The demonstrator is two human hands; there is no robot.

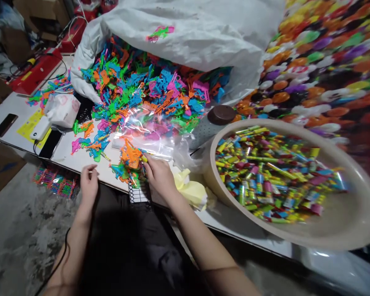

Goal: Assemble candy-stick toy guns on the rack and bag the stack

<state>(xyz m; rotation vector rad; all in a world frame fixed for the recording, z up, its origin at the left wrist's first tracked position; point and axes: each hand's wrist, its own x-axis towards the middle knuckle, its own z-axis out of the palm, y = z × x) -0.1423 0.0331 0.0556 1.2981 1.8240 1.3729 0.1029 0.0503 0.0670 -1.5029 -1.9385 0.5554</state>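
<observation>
My left hand [89,181] is at the table's front edge, fingers loosely curled and a little apart, with nothing visible in it. Closed at the fingertips, my right hand [160,177] pinches a small yellow tube [144,158], mostly hidden by the fingers. Right beside those fingertips lies an orange plastic toy gun [130,156], on top of green and blue ones. A clear plastic bag [151,133] lies just beyond. Behind it, a large heap of colourful plastic toy guns [148,90] spills from a white sack [185,45].
At right stands a big beige basin [351,205] of small yellow, wrapped tubes [265,176]. Near it are a dark-lidded container [221,115] and crumpled yellow paper [191,191]. A phone [5,125], a white box [63,110] and red machines [37,72] are at left.
</observation>
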